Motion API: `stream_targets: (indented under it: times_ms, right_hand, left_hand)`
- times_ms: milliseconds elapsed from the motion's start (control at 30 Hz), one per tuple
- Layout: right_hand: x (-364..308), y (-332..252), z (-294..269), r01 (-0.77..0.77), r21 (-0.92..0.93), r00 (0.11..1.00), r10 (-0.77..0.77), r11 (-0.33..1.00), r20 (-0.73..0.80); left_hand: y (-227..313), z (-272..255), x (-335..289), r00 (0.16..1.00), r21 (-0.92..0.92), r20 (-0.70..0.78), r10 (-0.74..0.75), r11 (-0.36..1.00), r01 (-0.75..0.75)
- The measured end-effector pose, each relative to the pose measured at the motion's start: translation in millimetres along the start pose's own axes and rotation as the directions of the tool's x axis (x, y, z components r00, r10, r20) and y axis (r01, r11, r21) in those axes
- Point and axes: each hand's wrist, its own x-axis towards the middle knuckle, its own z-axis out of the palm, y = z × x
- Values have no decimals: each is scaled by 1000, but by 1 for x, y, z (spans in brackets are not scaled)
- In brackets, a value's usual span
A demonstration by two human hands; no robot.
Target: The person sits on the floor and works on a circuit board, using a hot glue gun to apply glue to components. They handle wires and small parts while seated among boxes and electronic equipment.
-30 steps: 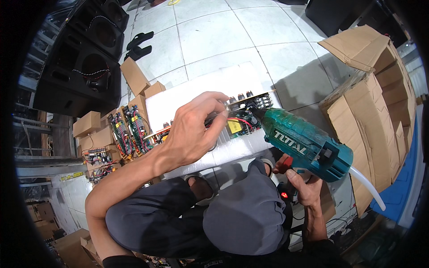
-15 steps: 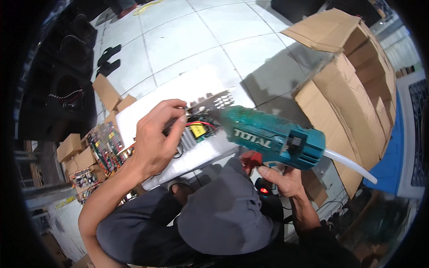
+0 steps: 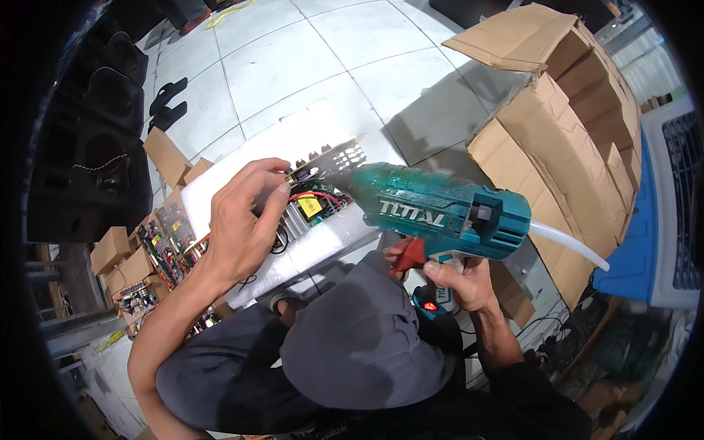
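Note:
My right hand [image 3: 469,282] is wrapped round the handle of a teal cordless glue gun [image 3: 440,209], fingers at its red trigger [image 3: 412,255]. From its back end sticks a white glue stick [image 3: 572,244]. The dark nozzle points left, over an amplifier circuit board [image 3: 341,199] with a metal panel [image 3: 345,155], red wires and a yellow-wrapped part [image 3: 310,204]. Above the board's left end is my left hand [image 3: 246,220], thumb and fingertips pinched together; what lies between them is too small to name. The board rests on a white foam slab [image 3: 315,238].
An open cardboard box [image 3: 543,147] stands on the tiled floor at right, beside a blue and white container [image 3: 631,220]. Several boards [image 3: 158,246] and small cardboard pieces [image 3: 114,249] lie at left, below black speaker cabinets [image 3: 110,147]. Black sandals [image 3: 169,103] lie farther off.
The whole view has shifted slightly, so things appear a little farther left. Both hands keep their holds, and the glue gun's nozzle stays over the board.

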Motion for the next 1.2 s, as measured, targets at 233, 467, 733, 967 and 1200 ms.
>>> stream_targets:
  times_ms: [233,467,733,967,1200]
  right_hand:
    - [-4,0,0,-31,86,999,33,996,-27]
    - [-5,2,-5,-79,291,994,54,953,92]
    - [-3,14,-10,-120,277,993,114,953,36]
    - [4,11,-2,-157,138,985,164,978,-44]
    - [8,10,2,-121,108,991,126,987,-40]
  left_hand:
    - [-4,1,0,1000,-20,13,-3,1000,4]
    - [-2,-2,-1,998,-15,51,-45,999,46]
    - [-2,-1,0,996,-38,64,-62,997,64]
    - [-6,2,-2,1000,-32,4,22,999,-22]
    - [-7,1,-1,999,-1,7,44,999,-44]
